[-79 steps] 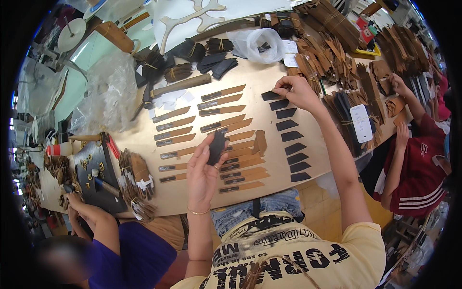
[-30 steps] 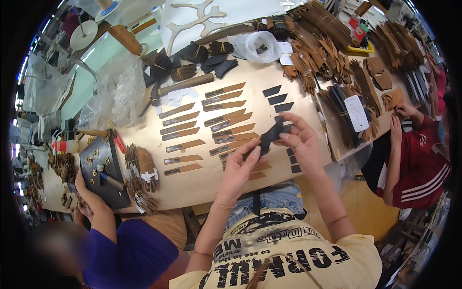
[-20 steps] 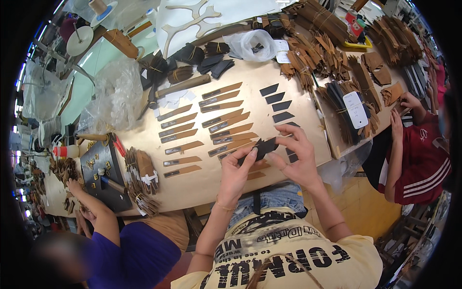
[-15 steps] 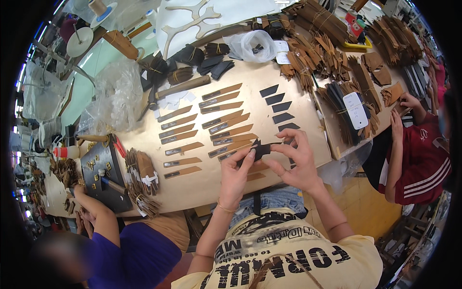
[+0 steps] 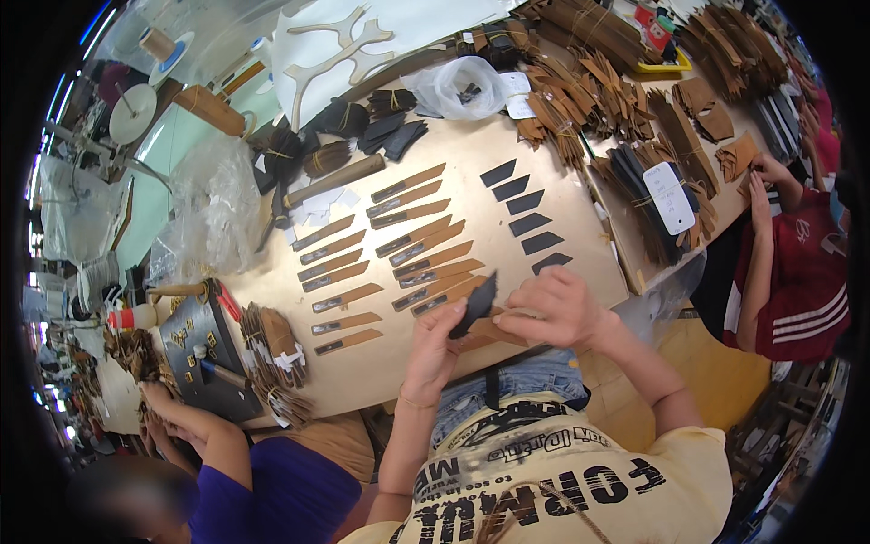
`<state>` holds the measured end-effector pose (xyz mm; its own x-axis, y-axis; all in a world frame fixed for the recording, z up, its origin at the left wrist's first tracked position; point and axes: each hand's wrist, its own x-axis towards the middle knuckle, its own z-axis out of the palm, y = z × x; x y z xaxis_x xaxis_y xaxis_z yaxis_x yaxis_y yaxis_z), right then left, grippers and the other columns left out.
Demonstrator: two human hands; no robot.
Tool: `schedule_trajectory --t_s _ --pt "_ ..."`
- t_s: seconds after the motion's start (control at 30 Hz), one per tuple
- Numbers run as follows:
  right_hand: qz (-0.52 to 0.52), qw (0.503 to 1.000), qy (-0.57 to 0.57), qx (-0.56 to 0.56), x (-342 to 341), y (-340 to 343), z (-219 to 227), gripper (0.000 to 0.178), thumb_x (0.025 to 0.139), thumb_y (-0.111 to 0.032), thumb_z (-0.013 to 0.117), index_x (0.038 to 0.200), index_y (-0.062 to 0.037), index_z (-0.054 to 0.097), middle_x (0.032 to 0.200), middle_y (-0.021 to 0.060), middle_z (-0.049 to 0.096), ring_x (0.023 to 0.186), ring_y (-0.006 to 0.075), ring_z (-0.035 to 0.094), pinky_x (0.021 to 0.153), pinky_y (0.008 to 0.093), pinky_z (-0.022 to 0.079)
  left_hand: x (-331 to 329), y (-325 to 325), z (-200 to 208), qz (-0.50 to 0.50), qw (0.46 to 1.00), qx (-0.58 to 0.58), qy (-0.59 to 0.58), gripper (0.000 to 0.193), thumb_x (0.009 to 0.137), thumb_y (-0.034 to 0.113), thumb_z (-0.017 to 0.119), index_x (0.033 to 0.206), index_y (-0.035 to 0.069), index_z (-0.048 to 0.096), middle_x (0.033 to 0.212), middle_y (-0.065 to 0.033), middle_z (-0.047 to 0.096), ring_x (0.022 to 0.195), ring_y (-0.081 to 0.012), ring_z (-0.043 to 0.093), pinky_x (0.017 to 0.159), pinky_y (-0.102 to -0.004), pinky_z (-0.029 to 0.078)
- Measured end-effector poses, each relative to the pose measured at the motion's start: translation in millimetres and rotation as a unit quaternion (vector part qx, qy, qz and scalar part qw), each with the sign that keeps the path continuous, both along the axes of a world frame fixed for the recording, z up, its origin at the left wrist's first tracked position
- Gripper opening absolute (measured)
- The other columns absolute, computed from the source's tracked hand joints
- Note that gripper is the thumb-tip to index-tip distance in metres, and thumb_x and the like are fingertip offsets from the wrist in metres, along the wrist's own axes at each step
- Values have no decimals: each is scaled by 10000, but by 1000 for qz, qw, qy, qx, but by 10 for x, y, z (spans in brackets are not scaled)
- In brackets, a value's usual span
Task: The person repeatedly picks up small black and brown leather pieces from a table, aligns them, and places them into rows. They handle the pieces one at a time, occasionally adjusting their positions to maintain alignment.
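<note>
Black, flat, pointed pieces (image 5: 475,310) fill the left fingers (image 5: 439,321).

Small black slant-ended leather-like stack (image 5: 476,306): covered at the lower end by the left hand (image 5: 433,352); too small for a layer count.
Right hand (image 5: 555,310): curled; unclear whether pinching anything.
Column of black slanted flat pieces (image 5: 530,223): obscured at the near end by the right hand.
Brown pointed leather-like strips (image 5: 444,257): partly screened nearest the left hand.
Purple-shirted co-worker (image 5: 281,490): blurred at the head; cropped by the lower edge.
White rounded paper tag (image 5: 668,197): illegible.
</note>
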<state>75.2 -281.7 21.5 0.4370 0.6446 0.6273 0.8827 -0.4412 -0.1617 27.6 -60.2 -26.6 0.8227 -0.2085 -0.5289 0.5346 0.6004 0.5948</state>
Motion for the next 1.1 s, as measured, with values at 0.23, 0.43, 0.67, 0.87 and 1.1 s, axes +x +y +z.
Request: schedule_trajectory --t_s 0.23,0.43,0.67,0.87,1.1 --pt "-212 900 345 164 1152 -56 -329 243 875 -215 716 864 24 673 949 120 610 858 290 614 745 358 495 95 299 61 144 986 58 -57 176 989 170 601 1031 41 713 992 -48 727 855 -118 693 733 -297 611" --pt "-362 876 317 -7 1668 30 -737 278 858 -284 724 846 -8 703 990 108 618 962 291 589 866 412 420 125 401 155 166 977 108 -78 179 994 164 596 1008 36 719 958 -55 732 828 -120 694 745 -309 606" --pt "-416 875 249 -20 1625 66 -729 305 823 -313 756 1001 -75 690 1004 59 597 1023 248 554 878 389 384 252 249 162 140 982 107 -63 190 999 157 588 1021 13 711 961 -71 727 835 -125 691 750 -311 604" --pt "-322 923 209 -13 1686 29 -788 267 833 -229 743 1081 -137 713 1108 50 594 1077 255 535 926 400 387 352 198 209 122 985 89 -82 197 997 155 595 1055 5 709 987 -75 721 870 -130 683 763 -322 599" --pt "-305 916 258 -50 1637 -3 -722 210 869 -215 706 1071 -158 721 1086 33 584 1085 238 521 918 381 382 394 135 224 111 987 67 -100 210 996 159 602 1071 -5 709 1015 -81 715 885 -134 675 771 -317 595"
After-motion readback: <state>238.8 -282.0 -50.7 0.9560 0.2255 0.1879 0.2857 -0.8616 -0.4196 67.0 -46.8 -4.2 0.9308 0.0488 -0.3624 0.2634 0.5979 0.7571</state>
